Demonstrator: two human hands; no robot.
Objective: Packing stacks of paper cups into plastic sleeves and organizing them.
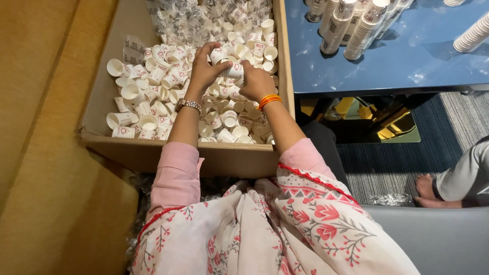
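A large cardboard box in front of me is full of loose small white paper cups with red print. Both my hands reach into it near its right side. My left hand, with a metal bracelet at the wrist, grips a small paper cup from above. My right hand, with orange bangles, holds a short stack of paper cups right under the left hand's cup. The two hands touch over the pile.
Clear plastic wrappers lie at the box's far end. To the right, a glossy blue table carries several tall sleeves of stacked cups. Another person's bare foot rests on the striped carpet at the right.
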